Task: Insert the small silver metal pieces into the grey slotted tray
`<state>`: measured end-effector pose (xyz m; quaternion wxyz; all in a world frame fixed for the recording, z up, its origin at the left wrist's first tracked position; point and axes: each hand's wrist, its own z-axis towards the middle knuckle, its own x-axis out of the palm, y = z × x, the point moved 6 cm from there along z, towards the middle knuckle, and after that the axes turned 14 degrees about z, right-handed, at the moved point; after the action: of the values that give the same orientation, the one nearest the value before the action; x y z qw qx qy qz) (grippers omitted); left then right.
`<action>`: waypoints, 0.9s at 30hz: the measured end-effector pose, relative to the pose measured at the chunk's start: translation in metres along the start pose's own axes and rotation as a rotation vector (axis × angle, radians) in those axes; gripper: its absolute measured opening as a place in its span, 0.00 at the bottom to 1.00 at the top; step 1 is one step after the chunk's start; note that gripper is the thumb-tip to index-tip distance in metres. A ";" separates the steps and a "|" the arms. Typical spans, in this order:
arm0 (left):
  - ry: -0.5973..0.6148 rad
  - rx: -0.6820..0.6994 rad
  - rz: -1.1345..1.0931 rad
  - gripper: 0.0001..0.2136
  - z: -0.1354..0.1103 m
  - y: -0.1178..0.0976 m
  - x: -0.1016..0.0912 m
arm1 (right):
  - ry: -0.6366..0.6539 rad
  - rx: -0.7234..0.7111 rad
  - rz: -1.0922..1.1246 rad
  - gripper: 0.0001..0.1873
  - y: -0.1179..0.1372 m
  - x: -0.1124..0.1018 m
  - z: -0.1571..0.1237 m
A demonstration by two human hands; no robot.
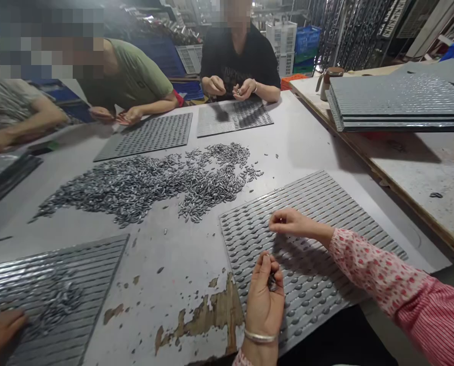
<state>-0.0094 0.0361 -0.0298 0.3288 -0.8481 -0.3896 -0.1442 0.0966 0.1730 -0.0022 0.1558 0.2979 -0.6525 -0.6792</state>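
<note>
Bare table [181, 254] left of tray [326, 203] (pile of metal pieces [146, 183] beyond).

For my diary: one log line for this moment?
left hand: cupping small grey metal pieces | right hand: pinching over ridged grey tray | loose pile: mid-table

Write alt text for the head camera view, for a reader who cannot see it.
A person's left hand cups small dark metal pieces while the right hand pinches one above a grey slotted tray. A large pile of pieces lies mid-table; other people work at similar trays opposite.
</note>
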 end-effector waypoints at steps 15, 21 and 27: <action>-0.035 -0.083 0.050 0.11 -0.007 -0.003 0.007 | -0.364 0.082 0.208 0.05 -0.022 -0.034 -0.004; -0.043 -0.092 0.040 0.09 -0.008 -0.001 0.006 | -0.471 0.156 -0.505 0.03 -0.041 -0.063 0.009; -0.017 -0.123 -0.033 0.11 -0.007 0.000 0.008 | -0.512 0.124 -0.675 0.04 -0.042 -0.055 0.007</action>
<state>-0.0042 0.0361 -0.0209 0.2704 -0.8614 -0.3967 -0.1661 0.1422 0.2162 -0.0319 -0.2607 0.3252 -0.5755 -0.7036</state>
